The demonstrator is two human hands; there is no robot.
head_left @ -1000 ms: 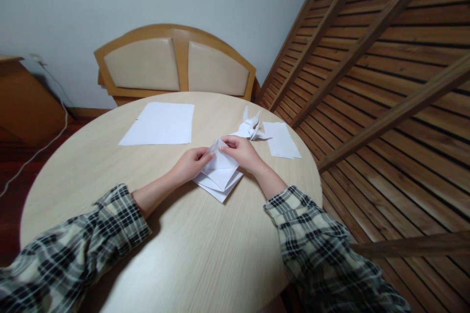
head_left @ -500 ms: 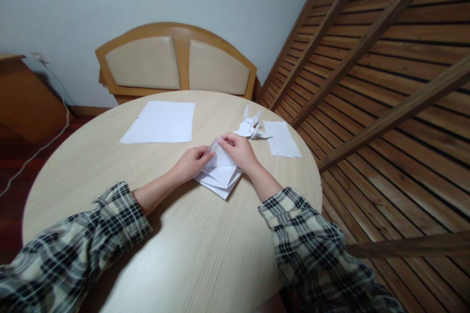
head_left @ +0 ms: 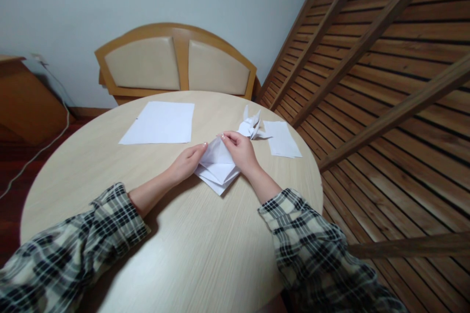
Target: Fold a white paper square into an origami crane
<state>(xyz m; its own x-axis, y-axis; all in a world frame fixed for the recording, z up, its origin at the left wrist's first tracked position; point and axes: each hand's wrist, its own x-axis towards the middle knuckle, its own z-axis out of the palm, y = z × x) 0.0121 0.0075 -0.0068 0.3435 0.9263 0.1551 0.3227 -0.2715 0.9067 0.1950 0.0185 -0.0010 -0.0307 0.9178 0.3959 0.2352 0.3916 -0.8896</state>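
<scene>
A white sheet of folded paper [head_left: 219, 168] sits between my hands, with several layers and a corner pointing toward me. My right hand [head_left: 240, 149] pinches its far tip between thumb and fingers. At the paper's left edge, my left hand [head_left: 187, 161] has its fingers pressed together around the side, the thumb pointing up. Just beyond my right hand lies a folded paper crane [head_left: 250, 124], its wings and points sticking up.
White paper sheets [head_left: 157, 122] lie at the far left of the round wooden table [head_left: 183, 254]. Smaller paper pieces [head_left: 282, 139] are near the right edge. Behind stands a padded headboard [head_left: 179, 58]; a slatted wooden panel [head_left: 396, 107] rises on the right.
My left thumb has moved left, away from the paper's upper middle to its side. The far flap shows more openly, and the near corner has shifted slightly up and left.
</scene>
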